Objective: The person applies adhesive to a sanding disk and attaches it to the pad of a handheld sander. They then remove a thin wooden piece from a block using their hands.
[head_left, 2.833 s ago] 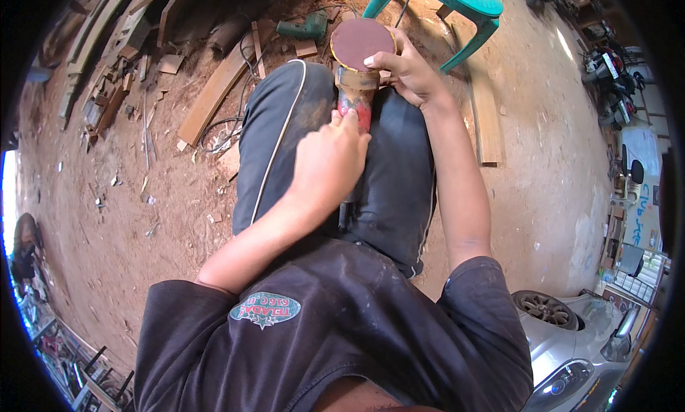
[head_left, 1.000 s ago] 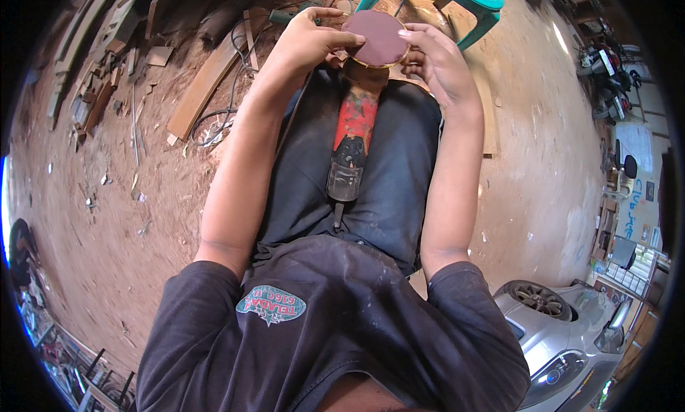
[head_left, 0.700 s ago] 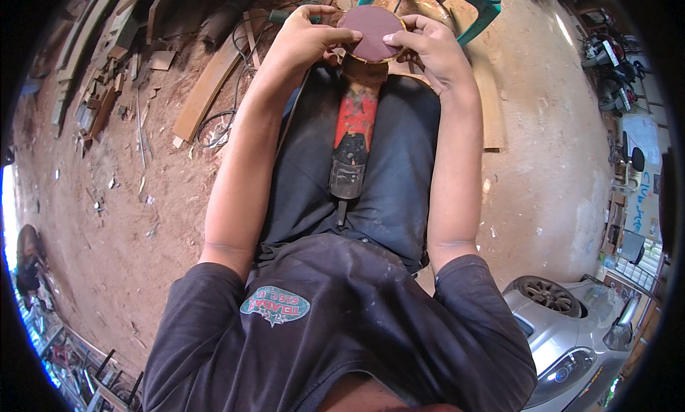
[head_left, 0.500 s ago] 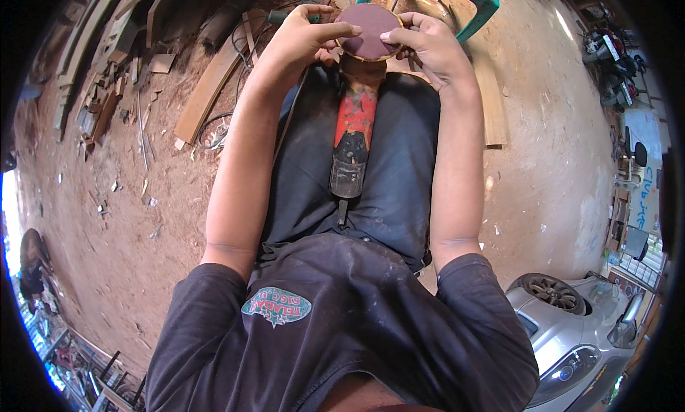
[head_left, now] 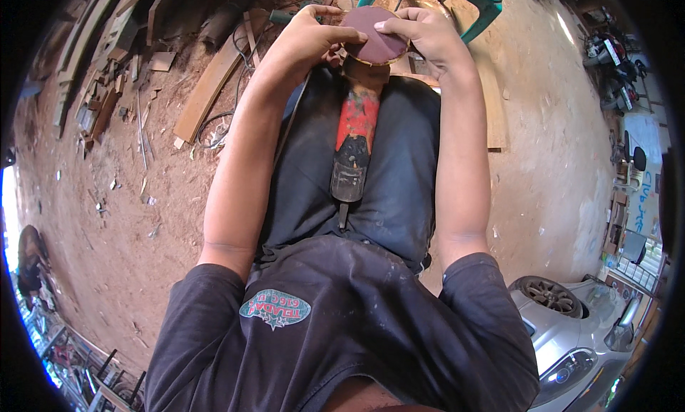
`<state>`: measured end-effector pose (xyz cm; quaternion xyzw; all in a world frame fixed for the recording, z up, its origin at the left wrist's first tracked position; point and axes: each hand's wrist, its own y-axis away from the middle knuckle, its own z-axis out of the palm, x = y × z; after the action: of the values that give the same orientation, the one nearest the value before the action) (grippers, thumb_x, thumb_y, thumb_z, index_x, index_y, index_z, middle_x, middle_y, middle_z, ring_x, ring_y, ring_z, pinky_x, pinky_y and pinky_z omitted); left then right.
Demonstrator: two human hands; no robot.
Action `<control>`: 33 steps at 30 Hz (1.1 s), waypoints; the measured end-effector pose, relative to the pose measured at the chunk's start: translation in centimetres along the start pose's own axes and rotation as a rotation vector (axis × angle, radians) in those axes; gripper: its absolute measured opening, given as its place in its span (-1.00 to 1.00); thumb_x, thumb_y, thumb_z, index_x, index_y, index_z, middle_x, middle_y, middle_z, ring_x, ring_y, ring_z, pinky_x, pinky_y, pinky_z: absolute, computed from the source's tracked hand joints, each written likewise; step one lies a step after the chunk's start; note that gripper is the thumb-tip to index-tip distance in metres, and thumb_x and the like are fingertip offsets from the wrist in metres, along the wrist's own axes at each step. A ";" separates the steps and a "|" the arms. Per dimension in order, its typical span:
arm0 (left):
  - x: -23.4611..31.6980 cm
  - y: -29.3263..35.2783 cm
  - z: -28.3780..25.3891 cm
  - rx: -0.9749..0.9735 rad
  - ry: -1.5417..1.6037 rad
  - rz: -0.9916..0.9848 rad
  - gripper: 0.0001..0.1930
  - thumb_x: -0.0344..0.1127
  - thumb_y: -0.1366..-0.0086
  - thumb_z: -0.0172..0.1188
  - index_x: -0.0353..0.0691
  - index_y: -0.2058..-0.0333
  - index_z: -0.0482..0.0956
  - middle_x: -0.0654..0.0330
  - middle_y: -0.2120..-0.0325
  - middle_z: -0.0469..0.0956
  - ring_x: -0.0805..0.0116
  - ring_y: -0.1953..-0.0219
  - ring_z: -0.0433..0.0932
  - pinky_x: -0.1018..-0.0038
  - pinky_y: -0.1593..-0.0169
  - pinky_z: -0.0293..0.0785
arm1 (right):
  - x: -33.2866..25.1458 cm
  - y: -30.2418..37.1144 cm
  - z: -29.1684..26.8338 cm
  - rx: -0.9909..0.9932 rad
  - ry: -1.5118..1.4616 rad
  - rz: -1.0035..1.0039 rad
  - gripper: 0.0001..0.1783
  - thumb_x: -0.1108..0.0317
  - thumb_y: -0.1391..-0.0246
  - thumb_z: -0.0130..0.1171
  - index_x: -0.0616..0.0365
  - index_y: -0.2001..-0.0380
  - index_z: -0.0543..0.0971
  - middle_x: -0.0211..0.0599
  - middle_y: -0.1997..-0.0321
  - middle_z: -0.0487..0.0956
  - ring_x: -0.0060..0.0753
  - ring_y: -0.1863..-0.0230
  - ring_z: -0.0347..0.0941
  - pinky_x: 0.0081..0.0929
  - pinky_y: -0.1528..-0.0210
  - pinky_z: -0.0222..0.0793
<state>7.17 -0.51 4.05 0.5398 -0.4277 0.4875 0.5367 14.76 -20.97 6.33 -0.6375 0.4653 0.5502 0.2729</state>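
A round, dark maroon sanding disc (head_left: 376, 39) with a yellowish edge sits at the head end of a worn red and black angle grinder (head_left: 355, 123). The grinder lies lengthwise between my thighs, its black end toward my body. My left hand (head_left: 314, 35) grips the disc's left edge, thumb on its face and fingers around the rim. From the right, my right hand (head_left: 430, 37) pinches the upper right rim, its thumb also on the face. What lies under the disc is hidden, so I cannot tell how it joins the grinder.
Wooden planks (head_left: 208, 94) and offcuts lie on the dirt floor at the left, with a dark cable (head_left: 237, 91) beside them. A green plastic stool (head_left: 485, 12) stands ahead. At the lower right is a silver car (head_left: 571, 333); motorbikes (head_left: 614, 69) stand far right.
The disc and both hands have shifted slightly to the right and a little nearer. My right thumb has moved up toward the disc's upper edge.
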 end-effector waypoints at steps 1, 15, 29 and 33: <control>0.2 -0.1 -0.1 -0.006 0.012 -0.022 -0.22 -0.33 -0.07 0.54 -0.45 -0.22 0.34 0.15 0.38 0.58 0.51 0.45 0.55 0.61 0.46 0.46 | 0.2 -0.1 0.0 0.006 0.015 0.005 -0.66 0.30 0.00 0.48 0.29 0.22 0.66 -0.39 0.30 0.64 -0.61 0.33 0.52 -0.62 0.23 0.40; 1.8 -2.3 -1.3 -0.076 -0.117 0.032 -0.25 -0.38 -0.06 0.53 -0.44 -0.19 0.37 0.15 0.43 0.59 0.50 0.50 0.52 0.56 0.46 0.41 | -0.8 1.4 0.1 -0.037 -0.047 0.076 -0.67 0.28 -0.04 0.42 0.28 0.21 0.64 -0.41 0.31 0.61 -0.63 0.32 0.50 -0.60 0.25 0.41; 2.1 -0.5 -1.3 -0.166 -0.189 0.046 -0.23 -0.30 -0.06 0.54 -0.44 -0.20 0.36 0.26 0.50 0.54 0.61 0.52 0.46 0.66 0.48 0.33 | 0.0 1.8 -0.6 -0.050 -0.098 0.031 -0.69 0.36 0.02 0.44 0.33 0.24 0.65 -0.29 0.34 0.64 -0.52 0.34 0.59 -0.54 0.31 0.54; 1.9 -0.4 -1.3 -0.156 -0.213 0.087 -0.24 -0.30 -0.05 0.54 -0.44 -0.18 0.38 0.25 0.48 0.56 0.60 0.52 0.45 0.64 0.46 0.34 | -0.2 2.1 -0.1 -0.009 -0.111 0.066 -0.63 0.34 0.06 0.47 0.33 0.21 0.65 -0.28 0.32 0.65 -0.51 0.32 0.58 -0.52 0.26 0.54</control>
<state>7.74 0.90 5.82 0.5262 -0.5418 0.4154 0.5069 12.96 -21.83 6.85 -0.5916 0.4674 0.5956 0.2772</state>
